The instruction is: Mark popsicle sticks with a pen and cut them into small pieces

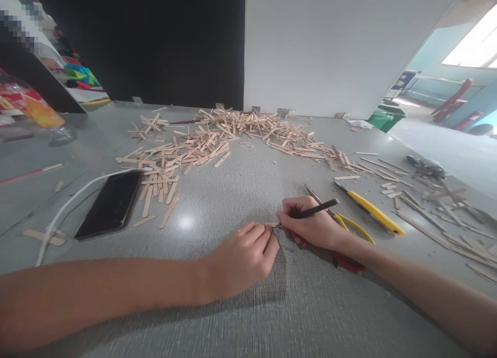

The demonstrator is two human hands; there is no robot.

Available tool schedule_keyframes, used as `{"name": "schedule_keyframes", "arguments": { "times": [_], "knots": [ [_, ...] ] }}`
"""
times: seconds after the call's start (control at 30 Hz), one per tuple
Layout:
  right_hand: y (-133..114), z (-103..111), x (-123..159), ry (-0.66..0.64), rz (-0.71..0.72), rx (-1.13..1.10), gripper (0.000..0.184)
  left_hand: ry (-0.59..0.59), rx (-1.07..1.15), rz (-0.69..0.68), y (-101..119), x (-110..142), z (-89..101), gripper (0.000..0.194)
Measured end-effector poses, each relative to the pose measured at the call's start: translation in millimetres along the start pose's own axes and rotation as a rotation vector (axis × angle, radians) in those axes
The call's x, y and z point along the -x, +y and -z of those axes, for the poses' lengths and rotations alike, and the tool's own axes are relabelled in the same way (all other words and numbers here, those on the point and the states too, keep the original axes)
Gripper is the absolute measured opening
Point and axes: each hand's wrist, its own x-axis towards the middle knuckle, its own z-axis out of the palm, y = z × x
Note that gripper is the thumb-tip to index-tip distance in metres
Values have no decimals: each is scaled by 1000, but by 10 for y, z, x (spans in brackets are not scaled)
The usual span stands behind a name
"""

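me and one tiny wooden stick
my right hand is curled round a dark pen, left hand closed over the stick's end, stick pile at 12 o'clock

Black on the pen; pale tan on the small stick near it and on the heaped wooden sticks. Grey over the desk, finely streaked. Bright yellow along the cutter, dark at one end. Yellow and red on the handles of the scissors. Glossy black across the phone, white along the cable. Red and orange on the bottle. Black on the left upright panel, pale grey on the right panel. Green on the bins.
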Motion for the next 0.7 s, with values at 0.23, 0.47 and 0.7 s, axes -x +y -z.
{"name": "schedule_keyframes", "arguments": {
  "times": [0.23,0.47,0.7],
  "knots": [
    [-10,9,-43,-11,-46,-83,30,9,17,12,4,4,-13,22],
    [-19,2,-16,-31,-42,-80,29,16,15,11,9,15,-43,21],
    [10,3,-29,-32,-12,-74,29,7,21,9,0,5,-31,22]
  ]
}}
